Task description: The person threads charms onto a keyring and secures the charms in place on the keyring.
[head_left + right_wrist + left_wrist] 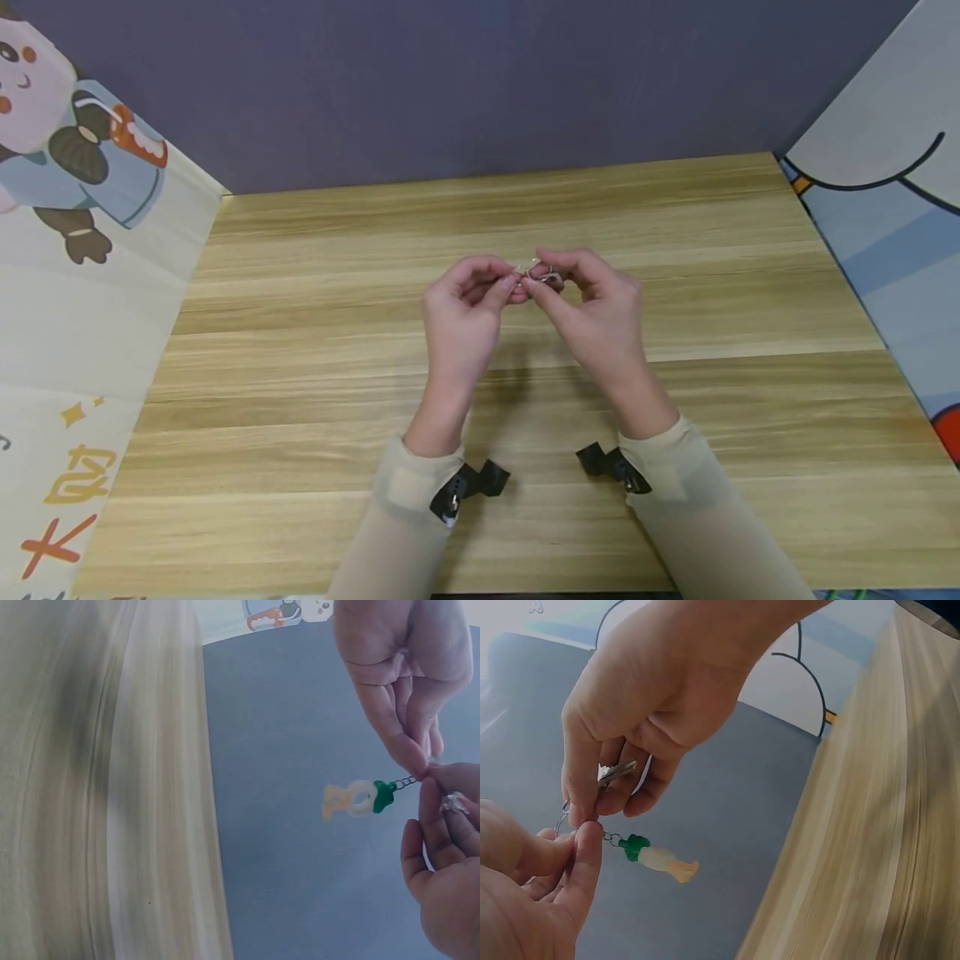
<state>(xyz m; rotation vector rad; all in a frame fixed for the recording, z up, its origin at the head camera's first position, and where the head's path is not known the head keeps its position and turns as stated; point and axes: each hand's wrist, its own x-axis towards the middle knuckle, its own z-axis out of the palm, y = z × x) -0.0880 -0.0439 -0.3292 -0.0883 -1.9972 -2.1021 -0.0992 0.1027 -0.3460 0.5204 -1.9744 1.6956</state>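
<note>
Above the tabletop, my left hand [459,321] and right hand [606,321] meet fingertip to fingertip. Both pinch a thin metal key ring [559,823], mostly covered by the fingers. From it a short chain [406,782] leads to a small figure charm [658,859] in green, white and peach, which hangs free below the hands. A silvery key [618,772] shows under the curled fingers of the right hand; in the right wrist view this metal is blurred. How the key joins the ring is hidden.
A wood-grain table [300,375] lies beneath the hands. Behind it stands a plain grey-blue panel [480,92], with cartoon-printed panels at the left [97,317] and right [885,242]. Black wrist cameras sit on both sleeves.
</note>
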